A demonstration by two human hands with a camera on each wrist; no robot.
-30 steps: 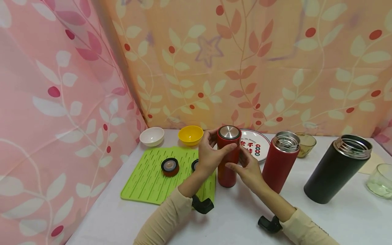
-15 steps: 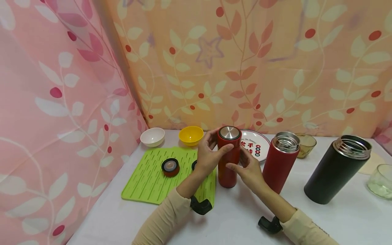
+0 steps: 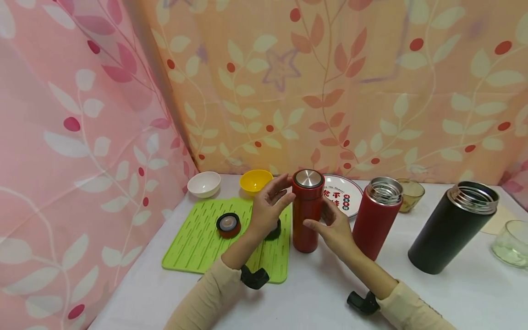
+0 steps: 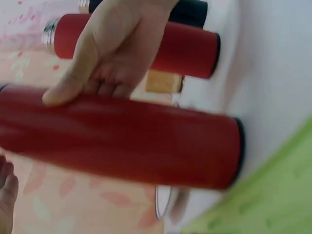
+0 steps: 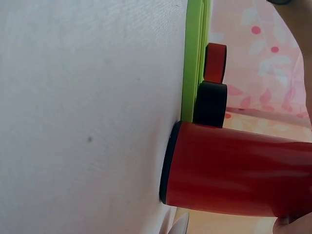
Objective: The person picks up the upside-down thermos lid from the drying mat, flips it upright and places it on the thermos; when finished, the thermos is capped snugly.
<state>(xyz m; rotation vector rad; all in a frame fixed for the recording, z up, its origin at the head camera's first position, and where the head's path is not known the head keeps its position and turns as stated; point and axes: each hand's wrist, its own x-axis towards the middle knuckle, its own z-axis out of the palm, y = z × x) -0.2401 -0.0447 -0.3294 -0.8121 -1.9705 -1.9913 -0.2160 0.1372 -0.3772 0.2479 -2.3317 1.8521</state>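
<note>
A capped red flask (image 3: 306, 215) with a silver-topped lid (image 3: 308, 178) stands upright on the white table (image 3: 321, 293) at the right edge of the green mat (image 3: 202, 243). My right hand (image 3: 327, 221) grips its body, thumb in front and fingers behind; the left wrist view shows that hand (image 4: 117, 53) curled round the flask (image 4: 122, 136). My left hand (image 3: 272, 198) is open just left of the lid, fingers straight and spread, holding nothing. In the right wrist view the flask's base (image 5: 234, 170) rests on the table.
On the mat lie a red lid (image 3: 228, 224) and a black lid (image 3: 275, 228). A white bowl (image 3: 204, 183), yellow bowl (image 3: 255, 180) and printed plate (image 3: 346, 200) stand behind. To the right are an open red flask (image 3: 377, 220), black flask (image 3: 451, 229), amber bowl (image 3: 414, 192) and glass bowl (image 3: 511, 245).
My left hand has let go of the flask's lid and drawn back to the left with fingers spread, uncovering the black lid. The right hand and flask stay put.
</note>
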